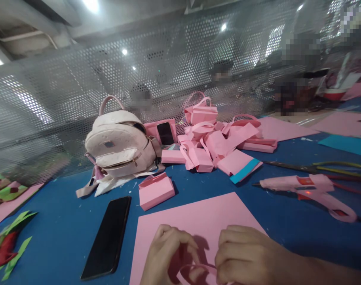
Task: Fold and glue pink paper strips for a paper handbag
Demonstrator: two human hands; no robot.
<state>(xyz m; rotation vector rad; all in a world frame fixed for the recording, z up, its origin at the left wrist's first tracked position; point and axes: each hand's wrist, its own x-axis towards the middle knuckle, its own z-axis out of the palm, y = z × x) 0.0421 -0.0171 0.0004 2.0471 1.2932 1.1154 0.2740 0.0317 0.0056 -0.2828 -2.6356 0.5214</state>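
Both my hands are at the bottom of the view, above a pink paper sheet (195, 215) on the blue table. My left hand (171, 253) curls its fingers around a pink paper strip (185, 273) bent into a loop. My right hand (242, 253) is closed at the strip's other side, knuckles up, with its fingertips hidden. Just beyond the sheet stands a small folded pink paper box (156, 192). Right of the sheet lies a pink glue gun (302, 184) with a lit red light.
A black phone (109, 237) lies left of the sheet. Behind are a pale backpack (118, 142), a pile of pink paper bags (210, 142) and a perforated metal screen (168, 59). Scissors (305, 166) lie behind the glue gun. Green paper scraps (17, 253) sit far left.
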